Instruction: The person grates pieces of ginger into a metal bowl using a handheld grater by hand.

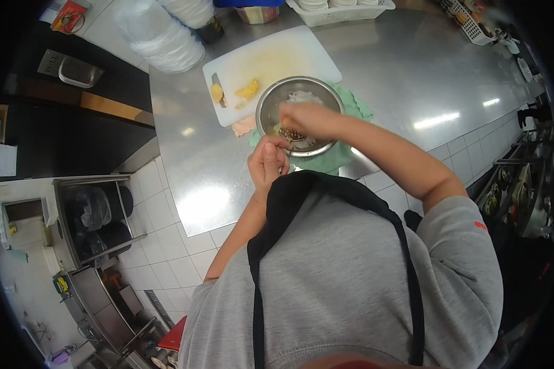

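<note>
A steel bowl (261,114) sits on a green cloth (329,161) beside the cutting board. White pieces and a small perforated metal tool (291,134) show inside it. My right hand (305,121) is closed over the bowl; what its fingers grip is too hidden to name. At the bowl's near left rim, my left hand (269,161) has its fingers curled, and what they hold cannot be made out. Yellow pieces (248,90) and a cut yellow piece (216,93) lie on the white cutting board (277,52).
The steel counter (388,67) runs under everything. Stacked wrapped containers (160,37) stand at the back left, with a white basket (345,13) of white dishes at the back. A black cabinet (61,129) is on the left.
</note>
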{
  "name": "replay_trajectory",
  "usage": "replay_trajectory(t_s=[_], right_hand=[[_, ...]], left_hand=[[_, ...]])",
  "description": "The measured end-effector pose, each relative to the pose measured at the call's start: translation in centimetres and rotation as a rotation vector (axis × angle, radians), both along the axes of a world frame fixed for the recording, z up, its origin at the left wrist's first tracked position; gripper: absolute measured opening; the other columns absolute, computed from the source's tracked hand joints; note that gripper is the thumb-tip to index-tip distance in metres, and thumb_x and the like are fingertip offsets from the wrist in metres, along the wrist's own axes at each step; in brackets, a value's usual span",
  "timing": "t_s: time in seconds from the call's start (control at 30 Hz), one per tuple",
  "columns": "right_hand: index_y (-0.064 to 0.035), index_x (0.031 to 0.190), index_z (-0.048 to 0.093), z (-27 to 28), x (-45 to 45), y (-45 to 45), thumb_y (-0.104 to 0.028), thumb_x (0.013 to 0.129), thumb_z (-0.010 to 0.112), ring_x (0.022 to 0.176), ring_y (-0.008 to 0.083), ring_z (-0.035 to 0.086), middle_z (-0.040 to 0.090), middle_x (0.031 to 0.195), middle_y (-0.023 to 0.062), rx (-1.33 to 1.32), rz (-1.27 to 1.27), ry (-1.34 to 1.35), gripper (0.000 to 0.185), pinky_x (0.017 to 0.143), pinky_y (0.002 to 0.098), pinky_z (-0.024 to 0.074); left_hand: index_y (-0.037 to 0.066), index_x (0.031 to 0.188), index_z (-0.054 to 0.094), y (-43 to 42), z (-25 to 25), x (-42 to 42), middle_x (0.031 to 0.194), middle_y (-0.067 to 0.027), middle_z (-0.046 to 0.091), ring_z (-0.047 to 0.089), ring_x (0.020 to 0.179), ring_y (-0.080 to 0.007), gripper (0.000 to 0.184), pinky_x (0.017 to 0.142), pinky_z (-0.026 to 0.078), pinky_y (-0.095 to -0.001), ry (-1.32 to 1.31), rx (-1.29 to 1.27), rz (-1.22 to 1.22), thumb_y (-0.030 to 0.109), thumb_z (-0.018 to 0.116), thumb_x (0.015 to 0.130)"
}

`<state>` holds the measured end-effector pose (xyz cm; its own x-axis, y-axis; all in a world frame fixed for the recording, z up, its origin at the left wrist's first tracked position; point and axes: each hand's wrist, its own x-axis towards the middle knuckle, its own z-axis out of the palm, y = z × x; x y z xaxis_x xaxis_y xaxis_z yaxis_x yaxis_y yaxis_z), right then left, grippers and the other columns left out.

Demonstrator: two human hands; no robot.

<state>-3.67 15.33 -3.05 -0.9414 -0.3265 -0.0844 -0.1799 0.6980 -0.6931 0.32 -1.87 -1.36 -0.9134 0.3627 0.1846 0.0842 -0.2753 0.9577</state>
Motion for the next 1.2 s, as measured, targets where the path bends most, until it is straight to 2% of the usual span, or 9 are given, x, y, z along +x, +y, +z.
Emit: replay_trajectory(t_s=[0.07,0.17,0.4,0.53,0.7,0.87,1.0,1.07,1.2], right_hand=[[-0.0048,0.091,0.048,0.3,0.8,-0.5,-0.017,0.083,0.05,0.077,0.0366,0.057,0.059,0.08,0.0182,-0.05,0.088,0.094,0.015,0.065,0.0436,0.0427],[-0.005,0.09,0.048,-2.0,-1.0,1.6,-0.018,0.082,0.047,0.08,0.0361,0.057,0.058,0.08,0.0211,0.194,-0.128,0.073,0.016,0.067,0.0448,0.0426],[-0.0042,0.089,0.047,-0.3,1.0,0.9,-0.017,0.082,0.047,0.077,0.0364,0.057,0.058,0.078,0.0195,0.031,-0.001,0.032,0.015,0.066,0.0439,0.0426],[-0.0045,0.088,0.047,-1.2,-1.2,1.8,-0.018,0.082,0.048,0.077,0.0369,0.057,0.058,0.077,0.0194,0.255,-0.13,-0.039,0.015,0.065,0.0443,0.0418],[-0.0056,0.09,0.048,-0.9,1.0,-0.2,-0.02,0.084,0.046,0.077,0.036,0.057,0.059,0.079,0.02,-0.045,-0.075,0.072,0.016,0.066,0.0452,0.042],[-0.0052,0.09,0.047,-1.1,0.0,-0.1,-0.021,0.085,0.047,0.078,0.0359,0.057,0.059,0.079,0.0191,0.171,-0.175,-0.017,0.017,0.067,0.0446,0.0416],[-0.0054,0.088,0.048,-1.1,1.3,-1.1,-0.02,0.084,0.049,0.076,0.0355,0.057,0.06,0.078,0.0169,-0.058,-0.073,0.087,0.015,0.064,0.044,0.0427],[-0.0055,0.089,0.048,-1.9,-0.2,0.4,-0.018,0.084,0.05,0.078,0.0347,0.058,0.06,0.079,0.016,0.197,-0.233,-0.004,0.014,0.065,0.0431,0.0427],[-0.0059,0.09,0.048,-0.4,0.9,-0.8,-0.017,0.083,0.051,0.078,0.0342,0.057,0.06,0.08,0.0152,0.023,-0.152,-0.032,0.013,0.066,0.0429,0.0427]], left_hand=[[-0.003,0.081,0.052,-0.1,-0.4,0.2,0.047,0.0029,0.031,0.031,0.039,-0.0044,0.043,0.038,0.025,-0.02,-0.048,-0.024,0.002,0.034,0.035,0.093],[-0.003,0.08,0.052,0.0,-0.6,0.3,0.047,0.0029,0.031,0.031,0.039,-0.0044,0.042,0.038,0.025,-0.0199,0.002,-0.033,-0.015,0.033,0.035,0.094],[-0.004,0.08,0.052,-0.2,-0.6,0.3,0.047,0.0035,0.03,0.03,0.038,-0.004,0.044,0.037,0.024,-0.0201,-0.029,0.009,0.003,0.034,0.033,0.094],[-0.004,0.082,0.051,-0.4,-0.4,-0.4,0.047,0.0042,0.028,0.028,0.037,-0.0036,0.044,0.036,0.023,-0.0191,0.02,0.033,0.007,0.034,0.032,0.094],[-0.003,0.083,0.049,-1.1,0.7,-1.3,0.045,0.0048,0.022,0.022,0.035,-0.0053,0.056,0.035,0.019,-0.0206,-0.038,-0.03,0.094,0.048,0.028,0.092],[-0.003,0.082,0.049,-1.0,1.0,-1.7,0.044,0.0049,0.021,0.021,0.034,-0.0056,0.055,0.034,0.019,-0.0198,0.002,-0.025,0.091,0.047,0.028,0.092],[-0.003,0.082,0.049,-1.7,0.3,-1.5,0.044,0.0049,0.021,0.022,0.034,-0.0053,0.055,0.034,0.019,-0.0199,-0.004,-0.04,0.104,0.046,0.028,0.093],[-0.004,0.081,0.05,-1.6,-0.1,-1.5,0.046,0.0049,0.025,0.024,0.036,-0.0036,0.045,0.034,0.022,-0.0189,0.018,-0.009,0.062,0.034,0.029,0.095],[-0.003,0.082,0.049,-1.4,0.6,-1.7,0.045,0.0052,0.022,0.022,0.035,-0.0048,0.052,0.034,0.019,-0.0195,0.032,-0.032,0.072,0.044,0.029,0.093]])
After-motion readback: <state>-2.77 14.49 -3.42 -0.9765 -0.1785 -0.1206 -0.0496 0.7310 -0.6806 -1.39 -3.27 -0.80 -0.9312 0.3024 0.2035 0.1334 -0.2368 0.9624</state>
